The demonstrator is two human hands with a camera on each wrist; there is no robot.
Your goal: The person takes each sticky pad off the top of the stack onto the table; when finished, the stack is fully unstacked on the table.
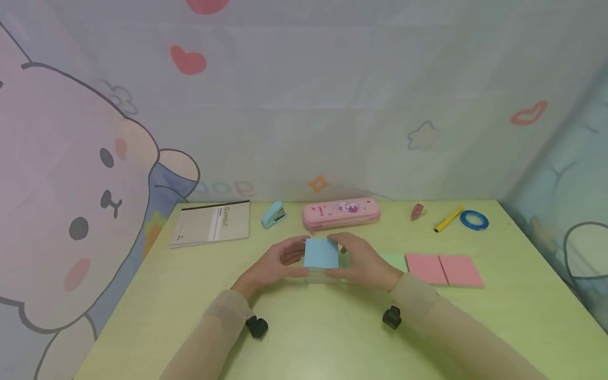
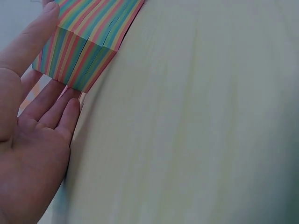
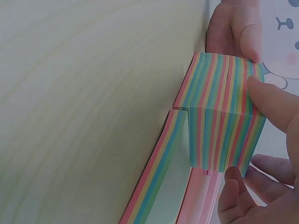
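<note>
A tall stack of sticky note pads [image 1: 321, 253], light blue on top, stands on the table between both hands. Its sides show coloured stripes in the left wrist view, where the stack [image 2: 77, 53] appears at the upper left. My left hand [image 1: 280, 259] holds the left side, thumb at the front and fingers behind. From the right, my right hand [image 1: 367, 263] grips the stack near its top, thumb in front and fingers round the back. In the right wrist view a green-topped pad [image 3: 174, 186] lies beside the foot of the stack [image 3: 219, 88].
Right of the stack, the row continues with a green pad [image 1: 393, 260] and two pink pads [image 1: 427, 269]. Along the back lie a notebook [image 1: 211, 224], stapler [image 1: 274, 214], pink pencil case [image 1: 341, 213], binder clip [image 1: 418, 211], yellow pen [image 1: 448, 219] and blue tape roll [image 1: 463, 220].
</note>
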